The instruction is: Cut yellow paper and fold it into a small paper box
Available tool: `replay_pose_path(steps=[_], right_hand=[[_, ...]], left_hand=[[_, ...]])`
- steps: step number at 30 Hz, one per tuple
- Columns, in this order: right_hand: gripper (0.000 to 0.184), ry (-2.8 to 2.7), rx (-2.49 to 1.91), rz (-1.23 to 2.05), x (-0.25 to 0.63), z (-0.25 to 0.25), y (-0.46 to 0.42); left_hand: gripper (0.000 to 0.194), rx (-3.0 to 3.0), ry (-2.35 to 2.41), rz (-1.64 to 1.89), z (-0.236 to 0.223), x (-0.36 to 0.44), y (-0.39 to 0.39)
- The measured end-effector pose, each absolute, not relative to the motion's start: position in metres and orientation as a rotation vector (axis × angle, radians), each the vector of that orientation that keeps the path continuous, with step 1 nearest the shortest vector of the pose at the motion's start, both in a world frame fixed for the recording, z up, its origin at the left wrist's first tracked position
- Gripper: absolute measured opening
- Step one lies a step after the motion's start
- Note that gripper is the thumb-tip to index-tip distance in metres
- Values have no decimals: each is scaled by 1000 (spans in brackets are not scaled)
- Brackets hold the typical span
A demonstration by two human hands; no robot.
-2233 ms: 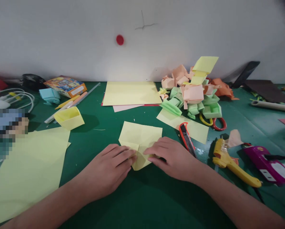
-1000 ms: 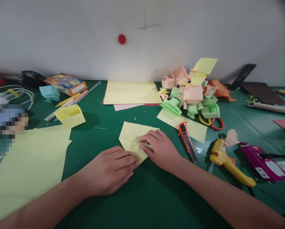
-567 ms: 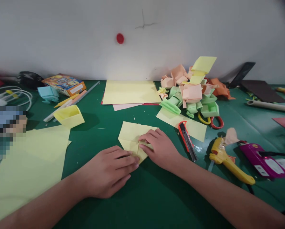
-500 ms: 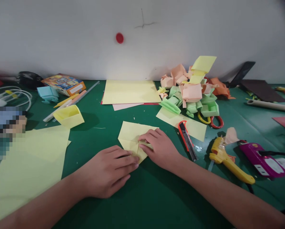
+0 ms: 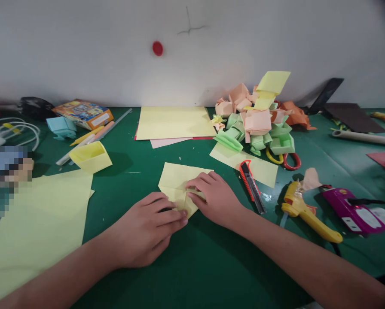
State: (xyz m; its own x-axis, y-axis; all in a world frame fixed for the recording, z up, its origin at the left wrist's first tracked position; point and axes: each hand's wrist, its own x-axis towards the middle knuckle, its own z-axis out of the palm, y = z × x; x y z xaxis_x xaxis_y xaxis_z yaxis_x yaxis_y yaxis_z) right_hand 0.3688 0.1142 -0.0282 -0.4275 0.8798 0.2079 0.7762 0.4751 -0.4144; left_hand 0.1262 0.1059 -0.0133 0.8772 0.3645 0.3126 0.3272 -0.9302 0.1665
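Note:
A piece of yellow paper (image 5: 171, 175), partly folded, lies on the green table in front of me. My left hand (image 5: 150, 225) is at its lower left, fingers together with the tips pressed on the near folded edge; its thumb is mostly hidden. From the right, my right hand (image 5: 213, 197) pinches a raised fold near the paper's middle between thumb and fingers. The hands are close together, and they cover part of the paper.
Right of my hands lie a box cutter (image 5: 252, 186), a yellow glue gun (image 5: 308, 212) and a purple power adapter (image 5: 353, 210). Folded paper pieces (image 5: 257, 122) are heaped behind. Large yellow sheets (image 5: 50, 214) and a yellow paper box (image 5: 92, 158) are at left; more sheets (image 5: 176, 122) lie by the wall.
The view has shifted slightly. My left fingers have moved a little along the paper's near edge; my right hand keeps its pinch on the fold.

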Motion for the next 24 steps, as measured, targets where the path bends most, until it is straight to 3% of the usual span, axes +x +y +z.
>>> replay_pose_path(steps=[12, 24], right_hand=[[26, -2655, -903, 310, 393, 4, 92], [30, -2689, -1183, 515, 413, 16, 102]], left_hand=[[30, 2822, 563, 471, -12, 126, 108], [33, 2859, 545, 497, -11, 126, 110]])
